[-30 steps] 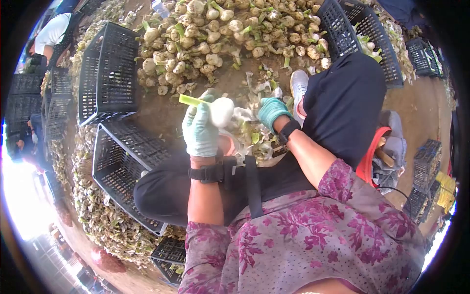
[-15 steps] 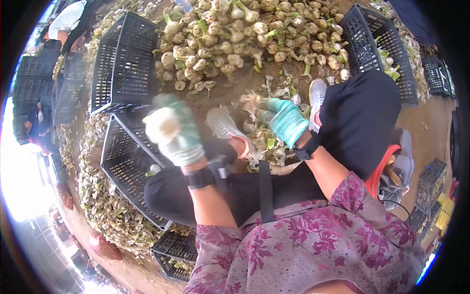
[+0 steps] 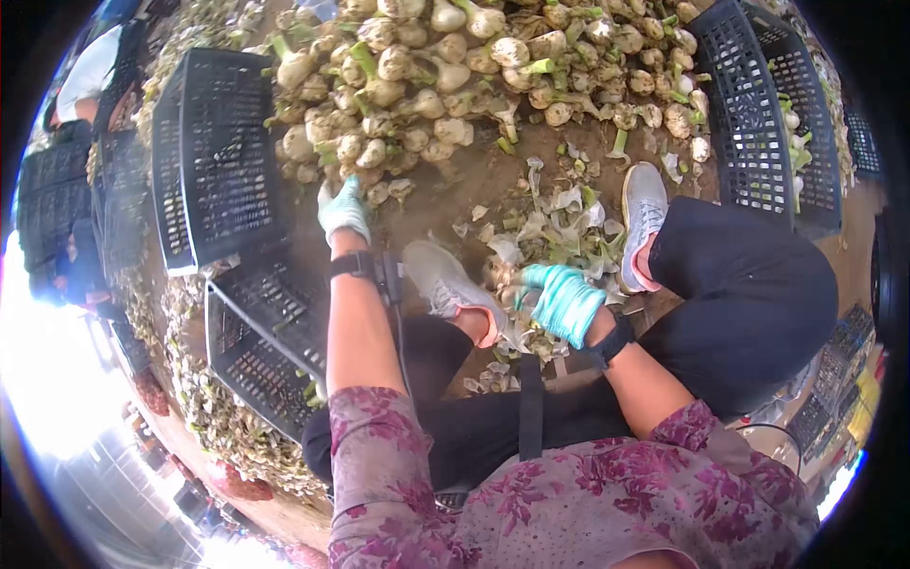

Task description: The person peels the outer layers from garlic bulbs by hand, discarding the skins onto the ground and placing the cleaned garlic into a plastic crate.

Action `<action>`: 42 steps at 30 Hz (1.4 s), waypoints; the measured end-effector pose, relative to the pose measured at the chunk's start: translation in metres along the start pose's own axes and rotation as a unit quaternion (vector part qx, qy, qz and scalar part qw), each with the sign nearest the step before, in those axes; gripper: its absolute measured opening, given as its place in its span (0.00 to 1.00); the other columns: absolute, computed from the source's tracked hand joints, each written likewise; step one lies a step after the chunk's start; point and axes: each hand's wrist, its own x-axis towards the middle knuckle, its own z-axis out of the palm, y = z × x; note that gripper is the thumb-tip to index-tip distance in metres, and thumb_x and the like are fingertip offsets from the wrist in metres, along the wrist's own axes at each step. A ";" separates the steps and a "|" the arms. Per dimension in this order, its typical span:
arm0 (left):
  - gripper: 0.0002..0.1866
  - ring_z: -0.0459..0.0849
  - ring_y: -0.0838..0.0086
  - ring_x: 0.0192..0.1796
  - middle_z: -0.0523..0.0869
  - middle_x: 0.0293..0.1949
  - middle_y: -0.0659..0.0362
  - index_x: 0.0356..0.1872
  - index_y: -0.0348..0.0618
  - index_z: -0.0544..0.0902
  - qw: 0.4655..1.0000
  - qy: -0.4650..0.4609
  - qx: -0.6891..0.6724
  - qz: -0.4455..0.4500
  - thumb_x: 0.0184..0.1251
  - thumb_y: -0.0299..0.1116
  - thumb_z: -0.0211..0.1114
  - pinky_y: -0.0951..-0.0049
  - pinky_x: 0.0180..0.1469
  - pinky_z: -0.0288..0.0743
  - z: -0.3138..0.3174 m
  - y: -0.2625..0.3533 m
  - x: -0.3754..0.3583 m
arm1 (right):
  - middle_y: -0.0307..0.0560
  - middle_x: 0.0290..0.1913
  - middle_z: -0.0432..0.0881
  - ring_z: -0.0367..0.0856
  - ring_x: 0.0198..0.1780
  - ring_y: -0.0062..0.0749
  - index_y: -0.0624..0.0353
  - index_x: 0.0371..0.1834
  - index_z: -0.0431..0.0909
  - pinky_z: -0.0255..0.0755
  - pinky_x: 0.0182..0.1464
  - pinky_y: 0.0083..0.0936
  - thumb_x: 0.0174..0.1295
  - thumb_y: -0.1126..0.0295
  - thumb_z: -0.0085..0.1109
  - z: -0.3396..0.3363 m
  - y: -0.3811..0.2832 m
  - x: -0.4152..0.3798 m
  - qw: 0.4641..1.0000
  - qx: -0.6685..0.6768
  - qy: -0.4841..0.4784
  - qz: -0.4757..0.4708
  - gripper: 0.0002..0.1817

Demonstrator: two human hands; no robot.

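Observation:
My left hand (image 3: 343,211), in a pale green glove, reaches to the near edge of a big heap of garlic bulbs (image 3: 398,66) with soil and green stems on them. Its thumb and forefinger are apart, close to the lowest bulbs, and no bulb shows between them. My right hand (image 3: 561,303), gloved in turquoise, is closed in front of my shoes. A brown tuft of dry garlic roots (image 3: 500,275) sticks out past its fingers; what lies inside the fist is hidden.
Black plastic crates stand at the left (image 3: 223,156), beside my knee (image 3: 265,356) and at the right (image 3: 758,123), the last with garlic in it. Peeled skins and leaves (image 3: 569,213) litter the ground between my shoes. Another person (image 3: 90,76) is at the far left.
My left hand held a pale garlic bulb near the left crates; now that bulb is gone from it and the hand is at the heap. My right hand stays closed on the root tuft.

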 end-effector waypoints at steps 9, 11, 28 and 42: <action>0.23 0.76 0.69 0.40 0.76 0.40 0.54 0.50 0.38 0.67 0.986 -0.152 -0.016 -0.063 0.48 0.20 0.58 0.73 0.39 0.73 -0.008 -0.005 -0.036 | 0.50 0.30 0.77 0.74 0.31 0.30 0.62 0.41 0.72 0.68 0.34 0.23 0.46 0.70 0.58 -0.020 -0.018 0.019 0.962 0.203 0.102 0.153 0.17; 0.23 0.76 0.66 0.41 0.74 0.43 0.53 0.49 0.37 0.67 0.969 -0.235 -0.055 -0.052 0.48 0.19 0.58 0.69 0.42 0.74 -0.014 -0.020 -0.065 | 0.47 0.32 0.78 0.73 0.31 0.26 0.63 0.43 0.71 0.68 0.34 0.22 0.52 0.67 0.54 -0.012 -0.010 0.017 0.902 0.383 0.123 0.160 0.16; 0.27 0.72 0.75 0.45 0.73 0.44 0.56 0.49 0.31 0.67 0.902 -0.402 0.046 0.153 0.41 0.19 0.62 0.78 0.48 0.66 0.001 0.022 -0.252 | 0.51 0.27 0.75 0.74 0.30 0.42 0.59 0.27 0.75 0.67 0.32 0.31 0.56 0.59 0.44 -0.038 -0.025 -0.028 0.997 -0.038 0.071 -0.013 0.15; 0.21 0.76 0.71 0.33 0.76 0.32 0.56 0.48 0.35 0.66 0.791 -0.398 -0.394 -0.244 0.56 0.37 0.52 0.76 0.32 0.71 -0.011 0.025 -0.253 | 0.55 0.27 0.75 0.74 0.32 0.46 0.65 0.26 0.74 0.67 0.34 0.30 0.46 0.69 0.55 -0.010 -0.036 -0.037 0.959 -0.110 0.254 -0.054 0.09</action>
